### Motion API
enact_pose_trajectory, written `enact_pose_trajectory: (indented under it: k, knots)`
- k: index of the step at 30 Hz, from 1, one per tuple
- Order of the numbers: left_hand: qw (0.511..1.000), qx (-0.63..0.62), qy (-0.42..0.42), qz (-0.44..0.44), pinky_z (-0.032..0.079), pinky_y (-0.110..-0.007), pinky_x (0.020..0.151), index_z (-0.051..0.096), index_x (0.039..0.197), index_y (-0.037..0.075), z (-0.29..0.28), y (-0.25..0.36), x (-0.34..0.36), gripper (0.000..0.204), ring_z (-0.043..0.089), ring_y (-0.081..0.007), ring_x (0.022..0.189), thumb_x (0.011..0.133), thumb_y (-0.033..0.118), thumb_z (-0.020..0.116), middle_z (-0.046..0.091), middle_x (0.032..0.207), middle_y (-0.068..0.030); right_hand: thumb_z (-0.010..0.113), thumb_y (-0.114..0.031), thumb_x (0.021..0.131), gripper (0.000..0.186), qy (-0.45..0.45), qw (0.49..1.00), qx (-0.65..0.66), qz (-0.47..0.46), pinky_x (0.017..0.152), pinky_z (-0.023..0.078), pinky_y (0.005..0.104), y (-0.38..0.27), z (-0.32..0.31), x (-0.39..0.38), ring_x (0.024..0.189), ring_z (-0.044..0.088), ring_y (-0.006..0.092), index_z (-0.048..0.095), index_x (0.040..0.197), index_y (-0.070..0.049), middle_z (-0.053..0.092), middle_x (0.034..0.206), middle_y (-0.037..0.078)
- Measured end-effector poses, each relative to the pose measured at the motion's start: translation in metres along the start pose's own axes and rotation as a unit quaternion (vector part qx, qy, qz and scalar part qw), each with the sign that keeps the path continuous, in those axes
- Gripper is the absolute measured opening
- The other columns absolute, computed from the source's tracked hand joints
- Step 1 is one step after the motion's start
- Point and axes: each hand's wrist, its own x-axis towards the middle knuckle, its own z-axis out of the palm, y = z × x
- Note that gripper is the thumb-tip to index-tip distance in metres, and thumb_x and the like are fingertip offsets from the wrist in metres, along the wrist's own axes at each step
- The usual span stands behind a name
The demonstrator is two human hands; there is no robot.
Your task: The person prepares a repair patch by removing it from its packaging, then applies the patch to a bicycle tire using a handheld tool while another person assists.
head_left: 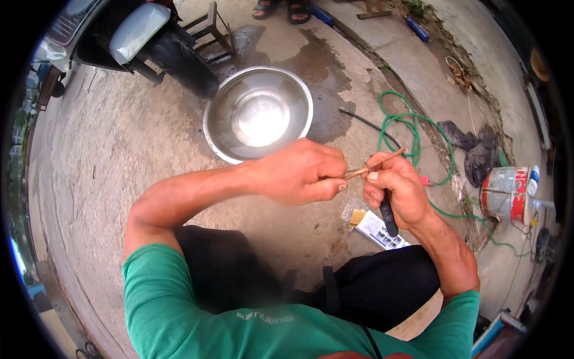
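Note:
My left hand is closed, pinching one end of a brown tyre plug strip between thumb and fingers. The strip stretches across to my right hand, and its other end sticks out past those fingertips. Closed in my right hand is a black-handled tool, its handle pointing down toward me. The tip of the tool appears to meet the strip between both hands; my fingers hide most of its shaft. Below my right hand, a white printed packet lies on the ground with yellowish-brown strips at its end.
A metal basin of water stands just beyond my hands. A motorbike's tyre and a small stool are at the far left. To the right lie a green hose, dark rags and a red-and-grey bucket. Sandalled feet show at the top.

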Motion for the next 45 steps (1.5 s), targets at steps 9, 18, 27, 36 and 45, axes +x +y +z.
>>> enact_pose_trajectory:
  k: [9, 18, 27, 36, 45]
  knots:
    - [0.996, 0.048, 0.025, 0.069, 0.041, -0.046, 0.061, 0.056, 0.074, 0.001, 0.002, -0.002, 0.0, 0.023, 0.051, -0.0348, 0.065, 0.091, 0.011, 0.067, 0.047, 0.07, -0.0127, 0.059, -0.009, 0.096, 0.011, -0.014, 0.999, 0.037, 0.017, 0.057, 0.042, 0.0297, -0.004, 0.0, -0.003, 0.06, 0.05, 0.0127, 0.064, 0.098, 0.0, 0.054, 0.068, 0.003]
    - [0.994, 0.069, 0.023, 0.081, 0.042, -0.046, 0.063, 0.059, 0.077, 0.001, 0.002, -0.004, -0.002, 0.02, 0.052, -0.0345, 0.066, 0.092, 0.012, 0.068, 0.049, 0.071, -0.0128, 0.059, -0.009, 0.096, 0.011, -0.012, 0.999, 0.043, 0.012, 0.058, 0.042, 0.0294, -0.006, 0.001, -0.002, 0.062, 0.051, 0.0135, 0.063, 0.1, 0.0, 0.055, 0.069, 0.003]
    - [0.967, -0.179, 0.005, -0.182, 0.052, -0.035, 0.083, 0.072, 0.115, -0.002, -0.021, -0.036, -0.018, 0.061, 0.065, -0.0168, 0.09, 0.105, 0.056, 0.055, 0.067, 0.093, -0.0066, 0.062, -0.014, 0.103, 0.023, 0.029, 0.999, -0.03, -0.017, 0.07, 0.056, 0.0297, -0.01, -0.004, -0.002, 0.081, 0.065, 0.0138, 0.066, 0.116, 0.003, 0.067, 0.094, 0.008]
    - [0.982, -0.163, 0.049, -0.077, 0.051, -0.033, 0.087, 0.072, 0.126, 0.005, -0.034, -0.034, -0.001, 0.043, 0.066, -0.0161, 0.092, 0.09, 0.026, 0.083, 0.066, 0.105, -0.0065, 0.068, -0.014, 0.101, 0.033, -0.025, 0.999, -0.038, -0.026, 0.072, 0.056, 0.0286, -0.011, -0.004, 0.001, 0.085, 0.065, 0.0117, 0.061, 0.129, 0.002, 0.066, 0.095, 0.005]
    - [0.99, -0.132, 0.028, -0.04, 0.051, -0.033, 0.082, 0.072, 0.12, 0.007, -0.017, -0.027, 0.014, 0.04, 0.063, -0.016, 0.09, 0.084, 0.018, 0.085, 0.063, 0.105, -0.004, 0.073, -0.012, 0.096, 0.044, 0.001, 0.999, -0.037, 0.005, 0.073, 0.055, 0.029, -0.007, 0.002, 0.007, 0.084, 0.066, 0.0128, 0.056, 0.134, 0.001, 0.069, 0.095, 0.007]
